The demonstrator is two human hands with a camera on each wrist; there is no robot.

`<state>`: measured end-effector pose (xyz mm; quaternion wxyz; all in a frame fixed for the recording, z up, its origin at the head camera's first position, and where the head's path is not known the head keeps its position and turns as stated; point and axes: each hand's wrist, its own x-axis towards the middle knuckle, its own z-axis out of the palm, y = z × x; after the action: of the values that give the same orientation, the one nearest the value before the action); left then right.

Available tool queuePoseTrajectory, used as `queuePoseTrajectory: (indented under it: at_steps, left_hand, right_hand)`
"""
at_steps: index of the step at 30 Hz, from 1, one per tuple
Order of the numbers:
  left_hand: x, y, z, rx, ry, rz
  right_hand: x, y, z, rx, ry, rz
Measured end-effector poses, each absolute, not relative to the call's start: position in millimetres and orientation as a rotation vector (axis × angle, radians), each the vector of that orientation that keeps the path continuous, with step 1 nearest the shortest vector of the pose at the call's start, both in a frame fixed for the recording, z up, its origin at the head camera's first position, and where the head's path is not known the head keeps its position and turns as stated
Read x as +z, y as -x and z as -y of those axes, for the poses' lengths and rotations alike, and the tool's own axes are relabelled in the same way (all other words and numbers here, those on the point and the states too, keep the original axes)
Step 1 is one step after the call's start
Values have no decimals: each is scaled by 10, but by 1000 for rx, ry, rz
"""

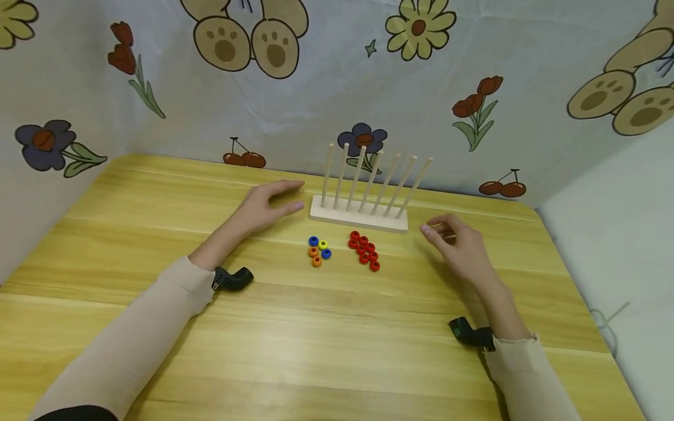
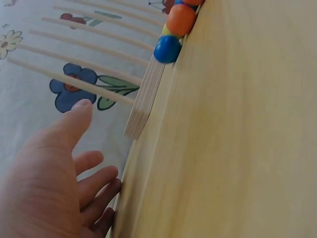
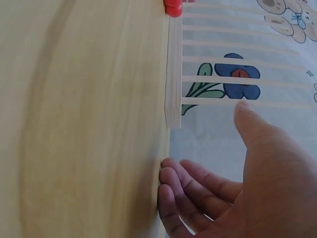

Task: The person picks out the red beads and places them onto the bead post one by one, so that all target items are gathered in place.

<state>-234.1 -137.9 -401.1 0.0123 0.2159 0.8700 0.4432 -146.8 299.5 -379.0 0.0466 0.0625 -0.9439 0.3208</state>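
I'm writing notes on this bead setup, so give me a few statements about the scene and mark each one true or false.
1. The wooden rack has seven pegs. True.
2. Some red beads are threaded on the pegs. False: they lie on the table in front of the rack.
3. A yellow bead lies among blue beads and orange beads. True.
4. The left hand holds an orange bead. False: it holds nothing.
5. The right hand is apart from the rack. True.
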Motion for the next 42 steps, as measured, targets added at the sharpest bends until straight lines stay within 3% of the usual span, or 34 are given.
queuePoseTrajectory:
  at_steps: [21, 42]
  left_hand:
    - [-4016, 2375, 915, 1340, -768, -2644]
    - [-4045, 2412, 890, 1282, -819, -2649]
  right_hand:
    - [-3763, 1445, -2730, 1044, -302, 2936]
    - [-3795, 1316, -2156, 1246, -512, 2862]
